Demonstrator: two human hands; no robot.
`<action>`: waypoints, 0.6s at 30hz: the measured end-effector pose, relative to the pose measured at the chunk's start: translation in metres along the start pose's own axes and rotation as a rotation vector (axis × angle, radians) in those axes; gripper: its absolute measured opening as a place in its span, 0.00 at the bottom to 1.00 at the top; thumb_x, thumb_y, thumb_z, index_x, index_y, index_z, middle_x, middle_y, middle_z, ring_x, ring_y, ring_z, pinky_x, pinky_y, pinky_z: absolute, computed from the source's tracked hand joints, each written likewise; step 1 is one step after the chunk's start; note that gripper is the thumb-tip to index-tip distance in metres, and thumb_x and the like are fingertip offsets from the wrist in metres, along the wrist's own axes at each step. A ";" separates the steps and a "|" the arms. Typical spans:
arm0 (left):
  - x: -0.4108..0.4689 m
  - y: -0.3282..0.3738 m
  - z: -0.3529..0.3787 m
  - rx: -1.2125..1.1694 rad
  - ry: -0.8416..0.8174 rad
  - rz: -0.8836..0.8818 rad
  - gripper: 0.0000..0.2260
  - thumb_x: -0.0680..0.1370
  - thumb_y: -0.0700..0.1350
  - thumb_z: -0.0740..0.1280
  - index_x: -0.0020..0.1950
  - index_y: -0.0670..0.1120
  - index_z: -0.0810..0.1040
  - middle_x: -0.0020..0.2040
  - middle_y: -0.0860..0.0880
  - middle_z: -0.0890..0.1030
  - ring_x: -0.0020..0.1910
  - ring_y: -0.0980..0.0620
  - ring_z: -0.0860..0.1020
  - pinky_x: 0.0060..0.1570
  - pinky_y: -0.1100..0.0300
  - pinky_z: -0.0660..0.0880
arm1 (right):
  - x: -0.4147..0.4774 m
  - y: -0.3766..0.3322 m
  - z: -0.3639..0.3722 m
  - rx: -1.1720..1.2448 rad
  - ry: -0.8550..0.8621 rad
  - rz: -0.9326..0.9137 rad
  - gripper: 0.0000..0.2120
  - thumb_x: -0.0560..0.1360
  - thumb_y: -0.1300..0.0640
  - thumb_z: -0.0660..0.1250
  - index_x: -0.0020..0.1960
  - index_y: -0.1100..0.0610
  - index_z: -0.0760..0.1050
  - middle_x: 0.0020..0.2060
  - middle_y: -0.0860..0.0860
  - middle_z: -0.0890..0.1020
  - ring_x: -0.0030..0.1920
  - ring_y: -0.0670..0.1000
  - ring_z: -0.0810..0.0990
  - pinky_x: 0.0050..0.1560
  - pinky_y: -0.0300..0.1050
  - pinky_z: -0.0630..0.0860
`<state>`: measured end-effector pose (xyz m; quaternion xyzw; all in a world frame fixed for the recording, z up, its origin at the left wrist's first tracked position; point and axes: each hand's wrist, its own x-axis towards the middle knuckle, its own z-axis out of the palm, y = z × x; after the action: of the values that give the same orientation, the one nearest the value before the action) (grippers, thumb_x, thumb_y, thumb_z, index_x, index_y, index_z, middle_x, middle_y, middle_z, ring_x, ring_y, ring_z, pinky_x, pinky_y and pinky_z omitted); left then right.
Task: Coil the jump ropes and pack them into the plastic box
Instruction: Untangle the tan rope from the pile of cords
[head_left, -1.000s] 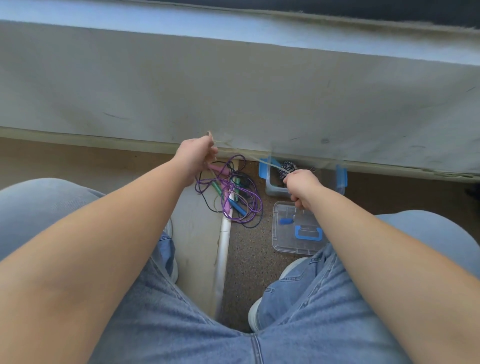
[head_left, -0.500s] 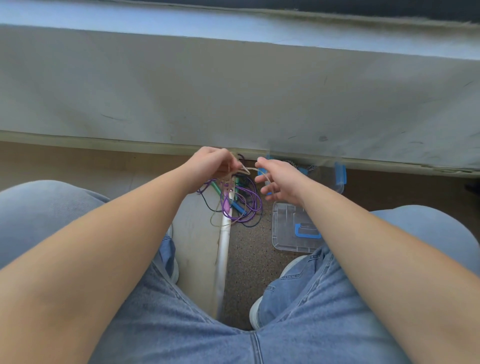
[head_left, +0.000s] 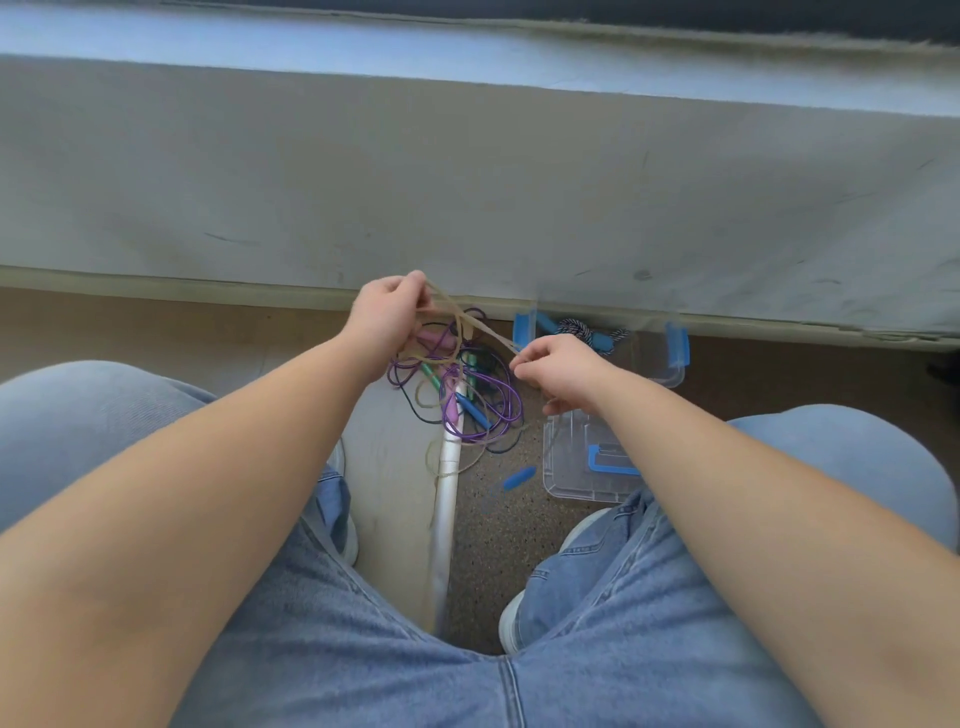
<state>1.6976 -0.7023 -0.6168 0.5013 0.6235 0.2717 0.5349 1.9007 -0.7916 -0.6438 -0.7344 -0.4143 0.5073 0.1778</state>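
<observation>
My left hand (head_left: 387, 319) holds loops of a thin beige jump rope (head_left: 457, 322) above the floor. A strand of it runs down and right to my right hand (head_left: 558, 371), which pinches it. The rope's loose end trails over the floor by a blue handle (head_left: 519, 478). Below the hands lies a tangle of purple and dark jump ropes (head_left: 483, 395) with green, pink and blue handles. The clear plastic box (head_left: 675, 358) with blue latches stands at the wall and holds a coiled black-and-white rope (head_left: 574, 328).
The box's clear lid (head_left: 571, 467) with a blue handle lies on the speckled floor in front of the box. A white pipe (head_left: 447, 509) runs along the floor between my knees. A grey wall rises straight ahead. My shoes flank the pipe.
My hands met over the tangle half a second ago, then drew apart again. The left hand rose with the beige loops; the right moved right and down, pulling a strand.
</observation>
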 end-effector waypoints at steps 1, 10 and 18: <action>0.001 0.000 0.001 -0.001 0.004 0.005 0.13 0.80 0.49 0.60 0.36 0.49 0.73 0.33 0.50 0.74 0.24 0.51 0.66 0.24 0.64 0.61 | 0.001 0.000 0.001 -0.006 0.022 -0.017 0.07 0.80 0.58 0.66 0.52 0.52 0.82 0.42 0.50 0.79 0.39 0.51 0.77 0.39 0.48 0.82; 0.007 -0.008 -0.003 0.013 0.129 0.025 0.15 0.75 0.40 0.63 0.59 0.53 0.78 0.40 0.53 0.75 0.30 0.54 0.69 0.32 0.61 0.69 | 0.009 0.002 0.001 -0.064 0.135 -0.056 0.07 0.83 0.53 0.57 0.54 0.49 0.75 0.41 0.48 0.78 0.27 0.48 0.78 0.43 0.50 0.82; 0.006 -0.012 -0.003 0.380 0.180 0.031 0.24 0.73 0.40 0.61 0.68 0.57 0.73 0.68 0.47 0.69 0.57 0.47 0.75 0.52 0.55 0.77 | 0.006 -0.007 0.003 0.430 0.028 0.016 0.14 0.82 0.64 0.55 0.61 0.55 0.75 0.35 0.51 0.72 0.26 0.46 0.66 0.24 0.38 0.65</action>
<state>1.6915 -0.7004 -0.6294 0.5762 0.7012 0.2011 0.3686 1.8956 -0.7834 -0.6434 -0.6899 -0.2883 0.5751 0.3320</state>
